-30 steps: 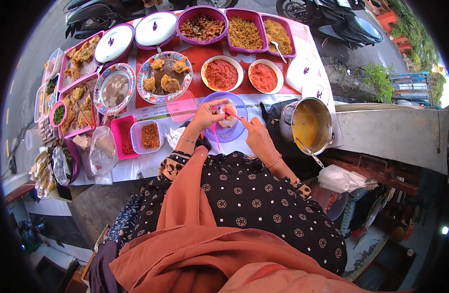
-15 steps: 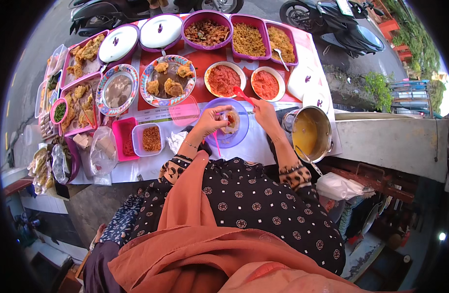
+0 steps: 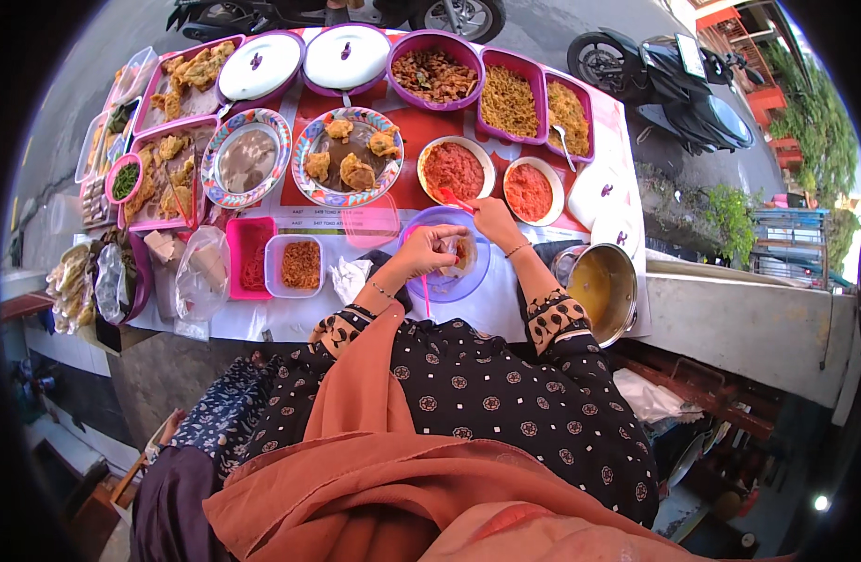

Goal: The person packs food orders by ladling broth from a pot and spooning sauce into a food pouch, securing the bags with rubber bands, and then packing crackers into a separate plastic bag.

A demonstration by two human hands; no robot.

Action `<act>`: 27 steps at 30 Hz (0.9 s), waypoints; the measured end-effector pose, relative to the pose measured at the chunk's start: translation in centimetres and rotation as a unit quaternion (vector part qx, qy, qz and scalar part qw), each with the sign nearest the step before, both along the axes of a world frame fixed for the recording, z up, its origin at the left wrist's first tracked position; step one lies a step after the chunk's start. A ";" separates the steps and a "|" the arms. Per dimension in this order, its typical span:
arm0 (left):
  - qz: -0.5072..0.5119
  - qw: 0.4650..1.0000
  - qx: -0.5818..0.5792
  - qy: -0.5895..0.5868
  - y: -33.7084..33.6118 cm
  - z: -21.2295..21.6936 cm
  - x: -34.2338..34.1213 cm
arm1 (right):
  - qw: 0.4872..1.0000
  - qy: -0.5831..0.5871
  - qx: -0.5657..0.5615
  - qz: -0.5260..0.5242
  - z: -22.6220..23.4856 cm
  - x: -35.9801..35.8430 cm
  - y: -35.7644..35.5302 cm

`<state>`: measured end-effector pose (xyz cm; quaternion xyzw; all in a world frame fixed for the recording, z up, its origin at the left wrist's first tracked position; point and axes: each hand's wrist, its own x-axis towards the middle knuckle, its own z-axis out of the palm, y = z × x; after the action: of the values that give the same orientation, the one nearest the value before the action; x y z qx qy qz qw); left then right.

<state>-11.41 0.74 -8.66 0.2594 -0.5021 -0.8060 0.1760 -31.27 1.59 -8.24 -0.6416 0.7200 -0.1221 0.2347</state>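
Red spoon [image 3: 457, 200], clamped in my right fingers [image 3: 484, 209], sits by the sauce bowl's [image 3: 489, 172] six o'clock rim. My left fingers [image 3: 441, 233] seem pinched on the clear bag [image 3: 464, 256] over the blue plate [image 3: 456, 289]; best scoop small, mouth held wide.

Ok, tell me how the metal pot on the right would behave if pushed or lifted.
The metal pot would likely feel heavy, given the pool of yellow liquid inside. That liquid would probably slosh if the pot were pushed, and could spill, since the top is open. Its shiny metal looks stiff, so it likely would not flex.
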 end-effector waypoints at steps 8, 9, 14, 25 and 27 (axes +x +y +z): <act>-0.002 1.000 0.024 0.010 0.1 -0.8 -0.6 | 0.885 -0.378 0.159 -0.222 -1.5 -1.5 -0.8; -0.004 1.000 0.018 0.011 0.1 -1.0 -0.6 | 0.881 -0.387 0.148 -0.228 -0.9 -1.7 -0.3; 0.004 0.999 0.046 0.025 -0.4 0.6 -0.3 | 0.880 -0.407 0.077 -0.233 3.3 -2.5 3.7; -0.022 0.999 0.041 -0.017 -2.0 0.1 0.3 | 0.963 -0.214 -0.098 -0.130 9.1 2.8 13.3; -0.020 0.999 0.041 -0.011 -1.9 0.7 0.1 | 0.982 -0.108 -0.124 -0.097 8.7 4.2 13.4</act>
<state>-11.27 -1.12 -7.93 0.2653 -0.4759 -0.8262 0.1431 -27.09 15.02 0.50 -0.5755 0.7286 -0.3015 0.2168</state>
